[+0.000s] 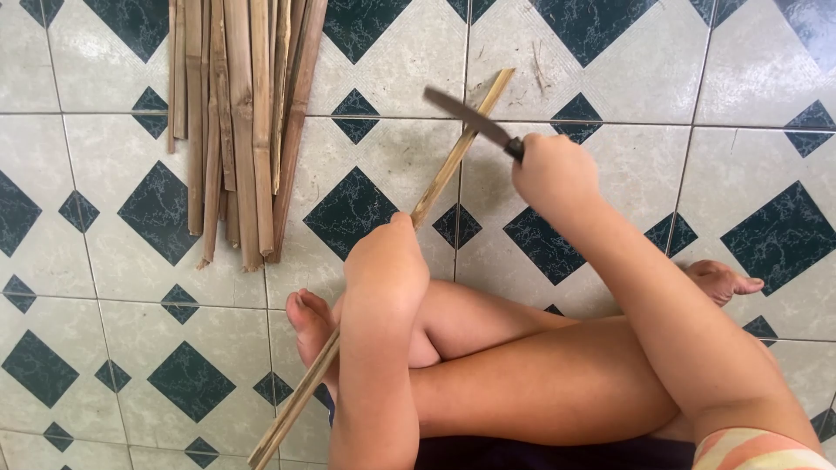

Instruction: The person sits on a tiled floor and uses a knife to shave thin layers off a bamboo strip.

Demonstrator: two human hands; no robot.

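My left hand (386, 261) grips a long thin bamboo strip (453, 161) near its middle; the strip slants from the lower left up to the upper right. In my right hand (553, 174) is a dark-bladed knife (466, 116), whose blade lies across the upper part of the strip. I sit on the tiled floor with my legs crossed beneath both arms.
A bundle of several split bamboo strips (239, 113) lies on the floor at the upper left. My bare feet (309, 326) rest left and right of my knees. The floor (610, 61) is cream tile with dark green diamonds.
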